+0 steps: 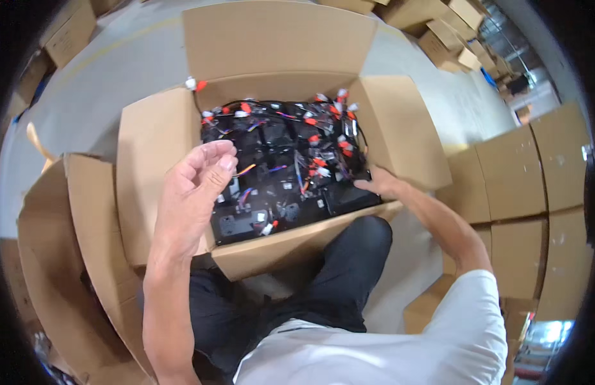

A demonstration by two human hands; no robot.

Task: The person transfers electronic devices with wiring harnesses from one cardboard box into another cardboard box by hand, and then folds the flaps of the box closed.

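Note:
A large open cardboard box stands in front of me, filled with rows of black, film-wrapped packs. Red and white connectors and coloured wires lie on top of them. Above the box's left side my left hand is raised, its fingers curled and its thumb drawn against them. Anything in that pinch is too small or hidden to make out; an orange wire shows just past the fingertips. At the right inner wall my right hand lies by a black pack, thumb stretched out over it, other fingers partly hidden.
An open carton stands close on my left. Stacked closed cartons rise on my right. More cartons lie in the back right, others at the back left. My knee is against the box's near flap.

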